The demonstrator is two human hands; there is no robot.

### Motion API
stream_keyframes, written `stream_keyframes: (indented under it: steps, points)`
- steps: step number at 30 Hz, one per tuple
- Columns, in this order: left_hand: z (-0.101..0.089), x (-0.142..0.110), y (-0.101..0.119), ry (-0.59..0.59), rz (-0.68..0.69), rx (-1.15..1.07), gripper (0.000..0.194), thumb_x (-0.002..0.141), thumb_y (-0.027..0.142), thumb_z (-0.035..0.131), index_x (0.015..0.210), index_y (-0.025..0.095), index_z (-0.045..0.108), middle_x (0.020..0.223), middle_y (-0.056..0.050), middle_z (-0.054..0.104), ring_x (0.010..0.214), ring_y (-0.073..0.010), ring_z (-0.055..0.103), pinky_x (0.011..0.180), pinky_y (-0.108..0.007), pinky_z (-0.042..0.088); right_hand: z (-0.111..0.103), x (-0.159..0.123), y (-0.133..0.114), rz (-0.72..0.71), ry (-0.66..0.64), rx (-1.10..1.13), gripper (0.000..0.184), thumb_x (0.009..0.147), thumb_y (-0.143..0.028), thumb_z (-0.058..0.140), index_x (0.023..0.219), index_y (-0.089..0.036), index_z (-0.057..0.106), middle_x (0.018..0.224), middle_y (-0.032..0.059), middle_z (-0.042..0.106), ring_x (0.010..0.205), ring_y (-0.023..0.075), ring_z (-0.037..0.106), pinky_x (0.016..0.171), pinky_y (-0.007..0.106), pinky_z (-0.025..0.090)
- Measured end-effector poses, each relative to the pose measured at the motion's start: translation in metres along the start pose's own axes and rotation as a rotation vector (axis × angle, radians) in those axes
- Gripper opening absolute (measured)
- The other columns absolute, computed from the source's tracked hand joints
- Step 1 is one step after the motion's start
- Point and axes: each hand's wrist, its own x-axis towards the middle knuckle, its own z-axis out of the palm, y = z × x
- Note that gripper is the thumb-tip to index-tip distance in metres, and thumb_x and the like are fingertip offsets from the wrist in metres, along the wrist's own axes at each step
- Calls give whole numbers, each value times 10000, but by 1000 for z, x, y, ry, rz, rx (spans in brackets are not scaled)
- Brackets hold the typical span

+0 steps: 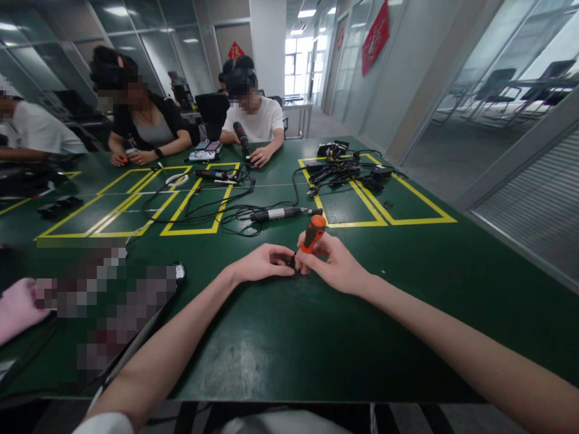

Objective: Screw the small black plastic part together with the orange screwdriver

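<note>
My right hand (333, 265) grips a small screwdriver with an orange handle (313, 232), held upright and tilted, its tip pointing down at a small dark part (291, 263). My left hand (263, 264) pinches that dark part against the green table (280, 343), fingertips meeting my right hand's. What the part is I cannot make out; it is mostly hidden by the fingers.
A silver-and-black tool (278, 213) with tangled black cables lies just beyond my hands. Yellow tape rectangles (199, 199) mark the table. A pile of black adapters and cables (348, 169) sits far right. People sit across and at left; another person's hand (15, 307) rests near left.
</note>
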Motion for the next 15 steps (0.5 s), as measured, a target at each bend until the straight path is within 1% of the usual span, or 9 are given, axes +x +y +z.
stream_keyframes:
  steps: [2,5,7,9,11,15]
  points:
    - [-1,-2,-2,33,-19,13,332,730,335,856,947,117,731,873,-17,699,697,-93,553,695,-241,418,0,0,3,13,19,17,260,929,-416,713,960,-222,541,685,-20,706,577,160,690,592,279,571]
    - [0,-4,-4,85,-30,-7,369,690,331,891,940,118,724,858,-9,695,690,-89,560,684,-235,428,-2,2,1,2,20,-12,267,909,-434,741,877,-205,607,705,0,712,574,157,680,594,289,569]
    - [1,-4,-7,94,-25,-22,394,663,326,912,934,123,711,894,-20,707,708,-96,588,706,-245,453,-3,6,-3,-41,29,-37,308,882,-450,769,772,-199,630,751,19,705,588,154,663,574,294,561]
    - [2,-4,-9,98,-18,-31,398,652,316,923,919,127,697,909,-25,712,729,-106,613,737,-260,475,-5,11,-8,-116,55,-64,356,855,-455,797,678,-198,625,813,38,696,646,159,657,572,296,556]
    - [1,-5,-10,103,-12,-27,393,649,295,925,916,128,690,911,-25,712,752,-114,630,763,-270,489,-6,15,-11,-138,43,-71,368,844,-458,808,646,-195,642,796,35,676,663,162,652,562,292,552]
    - [-2,-7,-9,82,-14,2,371,687,293,903,965,123,725,976,-53,729,815,-131,652,792,-275,503,-8,19,-10,-12,-21,31,340,812,-472,828,689,-185,694,709,12,670,567,153,662,529,290,574]
